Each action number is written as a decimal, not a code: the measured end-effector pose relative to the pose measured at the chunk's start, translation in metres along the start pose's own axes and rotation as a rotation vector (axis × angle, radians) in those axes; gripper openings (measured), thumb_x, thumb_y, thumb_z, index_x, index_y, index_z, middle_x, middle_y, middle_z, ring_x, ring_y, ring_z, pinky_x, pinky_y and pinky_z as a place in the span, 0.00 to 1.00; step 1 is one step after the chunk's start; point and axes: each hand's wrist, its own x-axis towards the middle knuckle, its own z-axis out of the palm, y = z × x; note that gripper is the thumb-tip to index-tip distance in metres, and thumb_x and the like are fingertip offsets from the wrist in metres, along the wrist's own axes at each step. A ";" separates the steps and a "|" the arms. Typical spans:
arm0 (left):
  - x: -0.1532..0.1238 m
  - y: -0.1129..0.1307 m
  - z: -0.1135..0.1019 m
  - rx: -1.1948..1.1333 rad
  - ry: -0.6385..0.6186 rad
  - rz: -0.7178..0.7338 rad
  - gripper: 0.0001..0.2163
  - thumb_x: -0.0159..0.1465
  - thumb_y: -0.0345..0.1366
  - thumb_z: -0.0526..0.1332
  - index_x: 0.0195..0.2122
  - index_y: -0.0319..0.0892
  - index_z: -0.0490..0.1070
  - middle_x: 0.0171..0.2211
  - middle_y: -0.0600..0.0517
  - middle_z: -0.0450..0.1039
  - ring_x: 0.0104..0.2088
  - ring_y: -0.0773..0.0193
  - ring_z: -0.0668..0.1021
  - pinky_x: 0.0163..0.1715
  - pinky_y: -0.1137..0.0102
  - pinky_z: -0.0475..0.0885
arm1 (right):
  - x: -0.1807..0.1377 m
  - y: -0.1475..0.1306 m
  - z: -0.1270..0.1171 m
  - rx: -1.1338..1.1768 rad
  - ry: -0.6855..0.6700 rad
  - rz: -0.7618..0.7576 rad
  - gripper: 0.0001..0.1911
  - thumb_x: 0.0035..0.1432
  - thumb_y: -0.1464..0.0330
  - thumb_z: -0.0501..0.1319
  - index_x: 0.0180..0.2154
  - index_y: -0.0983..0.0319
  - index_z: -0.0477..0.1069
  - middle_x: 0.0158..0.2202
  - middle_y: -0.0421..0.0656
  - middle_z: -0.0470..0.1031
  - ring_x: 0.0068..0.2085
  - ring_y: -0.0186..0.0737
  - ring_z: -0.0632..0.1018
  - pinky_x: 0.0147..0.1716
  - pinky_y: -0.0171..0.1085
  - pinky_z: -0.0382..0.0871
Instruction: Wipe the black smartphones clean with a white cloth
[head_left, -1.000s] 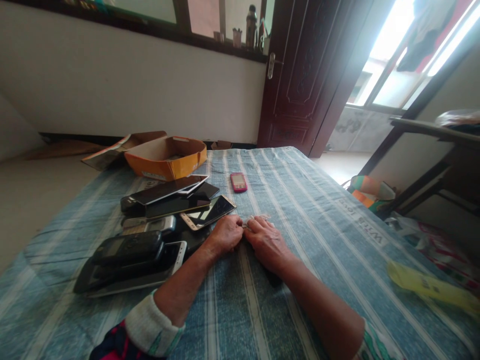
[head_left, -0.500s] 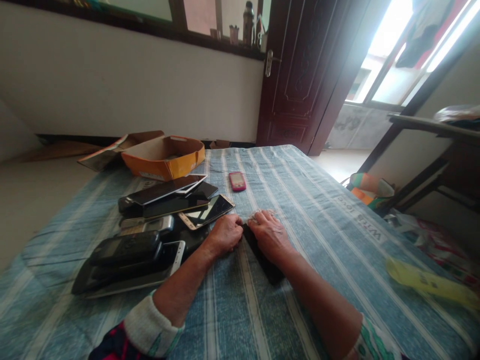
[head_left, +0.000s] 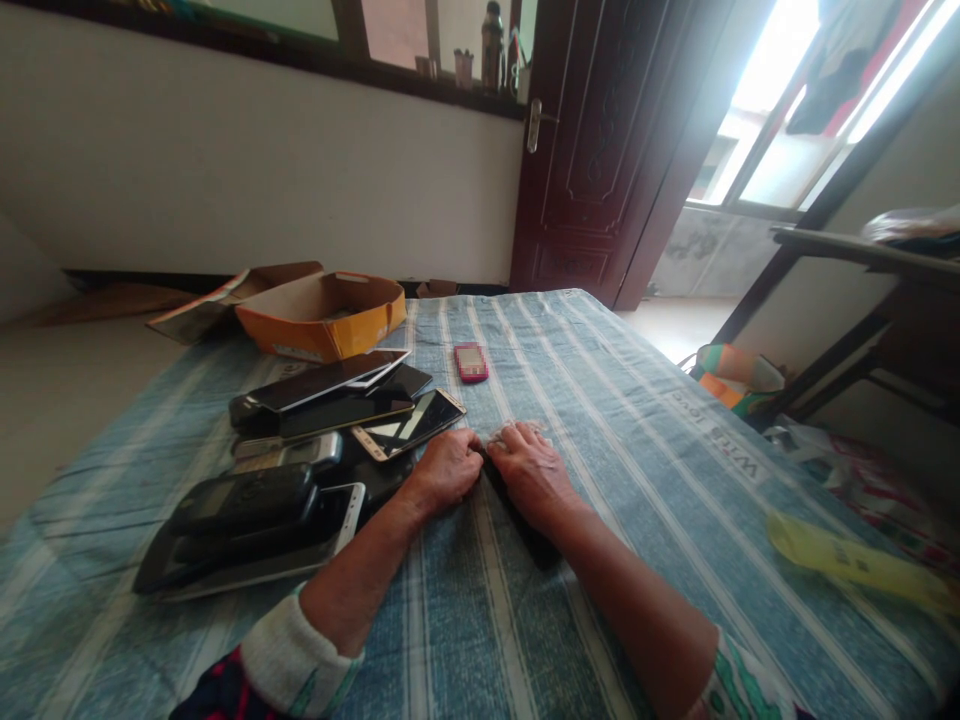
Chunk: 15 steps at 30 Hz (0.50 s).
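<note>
Left hand (head_left: 448, 468) curled, its grip hidden, right hand (head_left: 532, 475) laid flat over half-covered dark phone (head_left: 529, 535), orange box (head_left: 322, 328) near far-left corner of desk (head_left: 637, 440)

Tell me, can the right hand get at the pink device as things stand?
Probably yes: only striped tablecloth shows between the right hand and the pink device, though that hand rests over a dark slab.

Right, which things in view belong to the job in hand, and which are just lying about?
Job, apparently:
dark phone-like slab, right hand over it, left hand close by
whitish tissue or cloth, partly under the right hand

Lying about, probably:
pink phone
piled phones, though possibly connected
orange cardboard box
yellow item, too blurred to name
</note>
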 end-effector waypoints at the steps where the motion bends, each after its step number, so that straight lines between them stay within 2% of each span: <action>1: 0.000 0.000 0.001 -0.001 -0.011 -0.003 0.09 0.54 0.22 0.53 0.31 0.38 0.71 0.14 0.58 0.65 0.13 0.69 0.71 0.11 0.79 0.61 | 0.000 0.004 -0.001 -0.001 -0.012 0.022 0.12 0.67 0.71 0.51 0.45 0.60 0.73 0.46 0.47 0.71 0.50 0.46 0.69 0.48 0.40 0.63; 6: -0.001 -0.001 0.002 -0.014 -0.038 -0.016 0.09 0.55 0.23 0.53 0.34 0.39 0.69 0.17 0.58 0.67 0.14 0.68 0.73 0.11 0.79 0.63 | -0.002 0.018 -0.003 -0.005 -0.049 0.148 0.16 0.66 0.74 0.49 0.49 0.61 0.72 0.48 0.49 0.71 0.51 0.47 0.69 0.48 0.41 0.63; 15: -0.002 0.000 0.001 -0.012 -0.043 -0.023 0.09 0.55 0.24 0.53 0.34 0.39 0.69 0.17 0.58 0.66 0.15 0.68 0.73 0.11 0.79 0.63 | -0.005 0.014 -0.002 -0.007 -0.068 0.258 0.18 0.65 0.76 0.48 0.50 0.62 0.71 0.47 0.50 0.72 0.50 0.47 0.70 0.48 0.40 0.63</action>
